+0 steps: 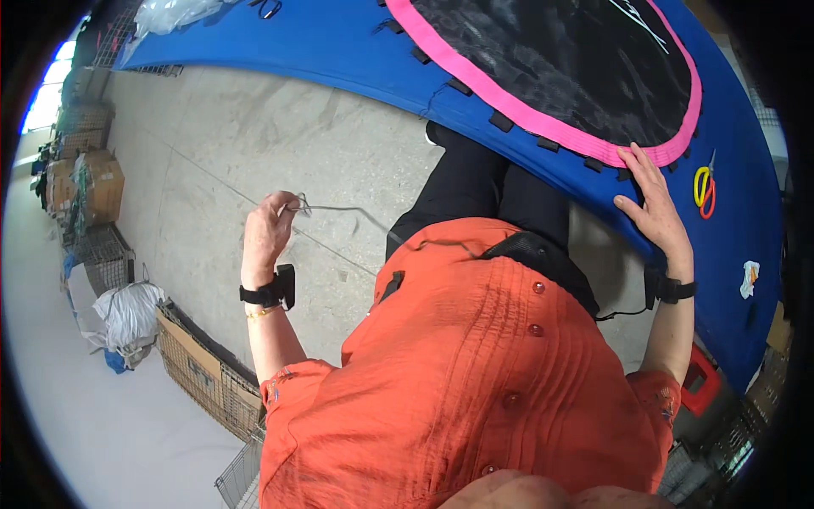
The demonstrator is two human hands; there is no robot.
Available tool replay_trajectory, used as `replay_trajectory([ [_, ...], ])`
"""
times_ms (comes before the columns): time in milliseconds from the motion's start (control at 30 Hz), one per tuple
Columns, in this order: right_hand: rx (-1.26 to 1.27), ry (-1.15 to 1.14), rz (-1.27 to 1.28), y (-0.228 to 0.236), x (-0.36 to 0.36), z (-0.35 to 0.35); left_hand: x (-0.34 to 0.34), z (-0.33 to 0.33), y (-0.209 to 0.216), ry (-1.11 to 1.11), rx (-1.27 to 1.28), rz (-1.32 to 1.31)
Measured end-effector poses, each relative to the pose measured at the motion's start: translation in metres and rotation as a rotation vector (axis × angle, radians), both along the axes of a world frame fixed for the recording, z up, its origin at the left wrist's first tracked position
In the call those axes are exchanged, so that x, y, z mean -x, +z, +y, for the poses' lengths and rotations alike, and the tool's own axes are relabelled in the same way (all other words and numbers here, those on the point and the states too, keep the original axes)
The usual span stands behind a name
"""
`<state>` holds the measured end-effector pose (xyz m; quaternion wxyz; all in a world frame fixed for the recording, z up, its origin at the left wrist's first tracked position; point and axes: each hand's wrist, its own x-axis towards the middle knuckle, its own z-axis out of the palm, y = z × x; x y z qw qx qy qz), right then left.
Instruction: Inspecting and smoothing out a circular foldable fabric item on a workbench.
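Note:
My left hand (pixel 270 229) is raised out to the left over the floor, its thumb and fingers pinched on a thin dark cord (pixel 339 209). A small loop of the cord shows at the fingertips, and the rest trails across to my lap. A black mesh mat (pixel 560 68) with a pink border (pixel 517 120) and black tabs along its edge lies on the blue-covered table (pixel 339 72). With fingers stretched out and thumb apart, my right hand (pixel 657 204) rests at the near right edge of the pink border. Scissors (pixel 705 188) with yellow and red handles lie right of it.
On the blue cover are a clear plastic bag (pixel 174 13) at the far left, a dark-handled tool (pixel 270 8), and a small white item (pixel 749 278) at right. Cartons (pixel 102 188), wire cages (pixel 203 360) and a white sack (pixel 127 314) line the left. A red object (pixel 700 382) stands below the table.

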<state>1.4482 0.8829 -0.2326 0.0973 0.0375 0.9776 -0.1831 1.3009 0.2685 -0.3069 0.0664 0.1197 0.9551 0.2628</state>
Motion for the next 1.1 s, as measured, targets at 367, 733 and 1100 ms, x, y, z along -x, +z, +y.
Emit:
replay_trajectory([
  [367, 0.285, 0.192, 0.063, 0.088, 0.043, -0.089, -0.019, 0.11, 0.107, -0.277, -0.112, -0.056],
  [733, 0.789, 0.469, -0.122, 0.077, 0.087, -0.212, -0.016, 0.182, 0.143, -0.419, -0.536, -0.11],
  [1100, 0.889, 0.242, -0.324, 0.069, 0.098, -0.216, 0.003, 0.199, 0.131, -0.189, -0.702, -0.391],
])
